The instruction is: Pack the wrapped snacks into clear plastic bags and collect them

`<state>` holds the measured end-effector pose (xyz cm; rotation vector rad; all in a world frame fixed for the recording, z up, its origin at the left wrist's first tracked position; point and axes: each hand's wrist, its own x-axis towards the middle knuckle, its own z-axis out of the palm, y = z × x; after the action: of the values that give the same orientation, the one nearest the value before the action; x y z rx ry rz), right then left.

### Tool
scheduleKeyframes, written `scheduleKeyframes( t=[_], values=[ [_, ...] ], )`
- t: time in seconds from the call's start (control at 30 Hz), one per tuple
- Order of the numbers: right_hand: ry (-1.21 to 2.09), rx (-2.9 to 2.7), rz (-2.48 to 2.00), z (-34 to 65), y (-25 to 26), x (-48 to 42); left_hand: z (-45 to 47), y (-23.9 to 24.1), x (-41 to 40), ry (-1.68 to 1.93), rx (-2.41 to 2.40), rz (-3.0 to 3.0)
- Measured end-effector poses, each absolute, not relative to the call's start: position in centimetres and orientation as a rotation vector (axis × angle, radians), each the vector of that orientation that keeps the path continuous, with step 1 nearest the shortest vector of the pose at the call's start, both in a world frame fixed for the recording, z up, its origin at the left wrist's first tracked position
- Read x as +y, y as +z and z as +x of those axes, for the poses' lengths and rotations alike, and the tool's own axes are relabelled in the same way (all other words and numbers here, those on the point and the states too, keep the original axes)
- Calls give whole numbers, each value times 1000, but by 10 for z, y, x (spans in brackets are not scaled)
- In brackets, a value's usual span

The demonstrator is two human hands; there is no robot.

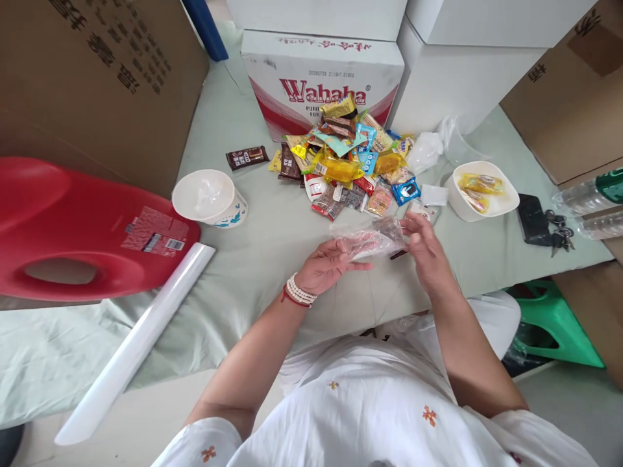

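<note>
My left hand and my right hand together hold a clear plastic bag with something dark inside, just above the pale green cloth. Both hands have fingers closed on the bag's edges. A bead bracelet circles my left wrist. Just beyond the hands lies a pile of small wrapped snacks in many colours. A dark brown snack bar lies apart at the pile's left.
A white paper bowl stands left, another white bowl with yellow snacks right. A red plastic stool and white roll lie left. A Wahaha carton, cardboard boxes, a phone with keys and bottles surround the cloth.
</note>
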<state>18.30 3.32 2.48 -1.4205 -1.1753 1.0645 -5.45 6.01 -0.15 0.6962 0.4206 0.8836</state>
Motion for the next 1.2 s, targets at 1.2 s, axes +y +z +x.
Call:
scheduleKeyframes(
  t=[1.2],
  values=[
    [1619, -738, -1100, 163, 21, 43, -57, -13, 72, 753, 739, 668]
  ],
)
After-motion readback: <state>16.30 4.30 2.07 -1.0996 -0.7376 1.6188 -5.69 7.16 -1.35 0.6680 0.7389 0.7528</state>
